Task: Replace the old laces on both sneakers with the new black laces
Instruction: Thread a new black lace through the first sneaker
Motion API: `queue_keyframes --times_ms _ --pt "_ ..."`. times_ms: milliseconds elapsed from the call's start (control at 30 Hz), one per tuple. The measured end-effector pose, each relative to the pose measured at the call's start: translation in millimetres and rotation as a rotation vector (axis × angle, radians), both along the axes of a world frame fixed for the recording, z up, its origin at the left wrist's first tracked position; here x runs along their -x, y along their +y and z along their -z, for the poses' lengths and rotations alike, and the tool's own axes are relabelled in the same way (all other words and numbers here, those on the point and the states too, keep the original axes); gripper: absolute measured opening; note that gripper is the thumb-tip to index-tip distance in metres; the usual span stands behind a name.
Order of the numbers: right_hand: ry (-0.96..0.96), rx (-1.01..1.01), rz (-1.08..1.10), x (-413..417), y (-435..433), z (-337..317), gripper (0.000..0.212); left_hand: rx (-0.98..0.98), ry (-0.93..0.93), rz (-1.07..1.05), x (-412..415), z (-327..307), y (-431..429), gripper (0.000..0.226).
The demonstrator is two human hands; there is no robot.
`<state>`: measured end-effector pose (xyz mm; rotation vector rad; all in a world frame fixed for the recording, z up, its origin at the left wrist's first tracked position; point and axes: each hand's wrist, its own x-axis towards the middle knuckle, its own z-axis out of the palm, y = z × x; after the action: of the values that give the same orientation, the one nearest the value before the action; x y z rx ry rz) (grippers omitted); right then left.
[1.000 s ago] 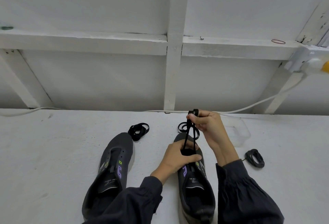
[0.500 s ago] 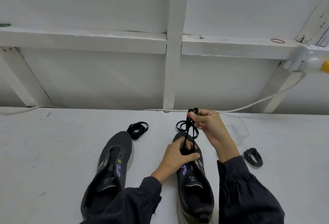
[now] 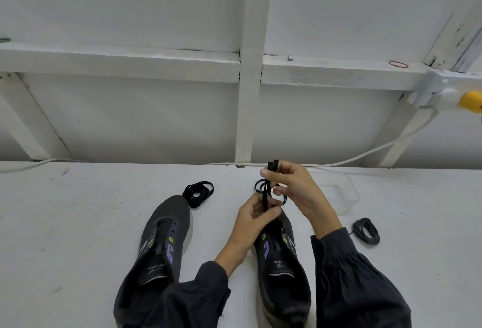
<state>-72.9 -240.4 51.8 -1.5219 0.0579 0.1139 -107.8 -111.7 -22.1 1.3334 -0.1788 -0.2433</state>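
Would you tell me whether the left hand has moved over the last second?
Yes: the left hand has slid slightly up the black lace, rising away from the right sneaker, which stays put.

Table (image 3: 65,223): white, with a rough surface.
Cable (image 3: 365,155): white, runs along the table's far edge and rises at the right.
Rubber band (image 3: 398,64): red, lies flat on the white ledge (image 3: 117,63).
Tray (image 3: 341,192): clear plastic, on the table.
Yellow object (image 3: 470,101): at the right edge, partly cut off.

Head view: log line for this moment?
step: lacing right-side sneaker | left hand: pinches black lace | right hand: holds lace ends up | other sneaker: unlaced | table: two coiled laces
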Motion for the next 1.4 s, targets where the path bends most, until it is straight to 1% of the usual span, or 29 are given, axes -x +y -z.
queue_keyframes --times_ms 33,133,300,333,400,500,567,633,700,767,800,867,967,1033,1100,1200,1267,1400 --pt "-0.005 0.015 0.009 1.0 0.3 1.6 0.012 0.022 0.009 -0.012 0.5 -5.0 1.3 0.01" --pt "-0.021 0.087 0.069 5.1 -3.0 8.4 0.014 0.025 0.02 -0.081 -1.2 -12.4 8.4 0.022" --pt "-0.035 0.264 0.202 20.7 -20.7 31.3 0.041 0.025 0.027 -0.216 3.9 -4.7 29.3 0.018" --pt "-0.038 0.322 0.246 25.2 -27.3 39.6 0.044 0.031 0.045 -0.251 6.8 -1.1 33.7 0.02" --pt "-0.05 0.504 0.341 35.0 -42.2 57.7 0.044 0.027 0.093 -0.337 13.5 8.8 42.1 0.022" --pt "0.015 0.811 0.396 49.7 -58.1 80.6 0.044 -0.048 0.198 -0.462 23.7 31.5 48.6 0.015" --pt "0.068 0.936 0.368 57.7 -61.3 91.7 0.047 -0.143 0.235 -0.508 29.9 45.0 48.2 0.014" --pt "0.129 1.056 0.286 63.0 -61.6 97.4 0.053 -0.283 0.187 -0.524 33.2 50.7 47.3 0.017" --pt "0.182 1.143 0.174 64.4 -61.8 97.6 0.059 -0.418 0.083 -0.503 32.3 51.9 46.4 0.028" --pt "0.187 1.159 0.098 60.5 -61.4 93.2 0.063 -0.585 -0.032 -0.467 27.7 51.6 45.1 0.042" --pt "0.174 1.135 0.07 56.7 -60.7 89.2 0.062 -0.665 -0.081 -0.458 24.3 50.4 43.7 0.046" --pt "0.125 1.022 0.036 46.1 -57.8 80.1 0.057 -0.766 -0.131 -0.432 15.1 44.6 38.9 0.044" --pt "-0.004 0.871 0.011 25.6 -47.3 69.8 0.042 -0.795 -0.168 -0.339 -3.0 32.9 24.2 0.036" --pt "-0.066 0.848 0.017 7.9 -38.3 72.6 0.034 -0.823 -0.176 -0.275 -16.0 28.7 14.1 0.036" --pt "-0.064 0.858 0.037 -8.1 -31.7 81.3 0.03 -0.84 -0.149 -0.225 -28.0 27.2 7.7 0.036" --pt "-0.027 0.877 0.07 -19.8 -28.7 94.5 0.024 -0.852 -0.162 -0.231 -37.4 27.0 7.0 0.024" --pt "-0.033 0.876 0.074 -21.5 -29.4 97.7 0.023 -0.838 -0.169 -0.251 -35.9 27.2 12.1 0.016" --pt "-0.029 0.959 0.001 -17.4 -38.0 97.7 0.033 -0.848 -0.161 -0.287 -21.5 33.3 28.0 0.017"
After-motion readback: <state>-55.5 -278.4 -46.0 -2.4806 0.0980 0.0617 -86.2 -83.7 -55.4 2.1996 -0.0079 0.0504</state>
